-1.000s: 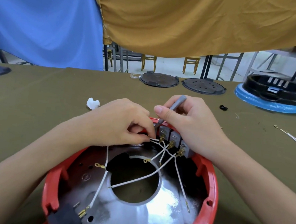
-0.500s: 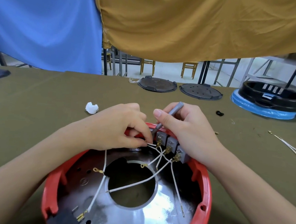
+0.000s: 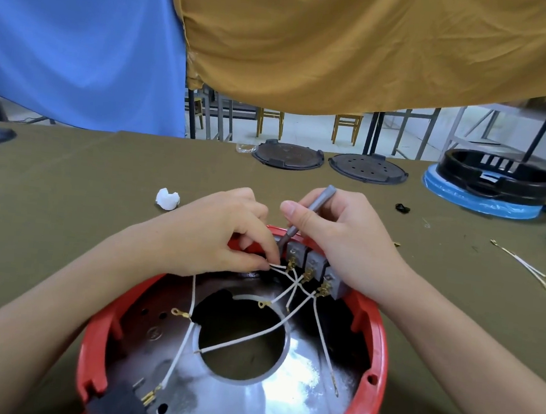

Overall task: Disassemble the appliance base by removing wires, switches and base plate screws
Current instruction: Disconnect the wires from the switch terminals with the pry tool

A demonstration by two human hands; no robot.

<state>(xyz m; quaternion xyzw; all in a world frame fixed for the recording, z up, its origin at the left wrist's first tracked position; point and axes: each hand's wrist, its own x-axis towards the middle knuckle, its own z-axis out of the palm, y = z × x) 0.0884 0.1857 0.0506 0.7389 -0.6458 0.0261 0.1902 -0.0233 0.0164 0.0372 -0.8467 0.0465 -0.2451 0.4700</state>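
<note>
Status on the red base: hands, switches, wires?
Left hand pinches white wire at the grey switches. Right hand grips grey screwdriver, tip at the first switch. Wires still attached; red base unobstructed.

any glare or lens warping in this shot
Head view: bright glare on the shiny metal plate inside the red base; wide-angle bending curves the table's far edge and stretches both forearms at the bottom corners; the hands and white wires look sharp.

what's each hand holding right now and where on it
The right hand grips the grey screwdriver along its shaft. The left hand pinches white wires close to the switch terminals.
</note>
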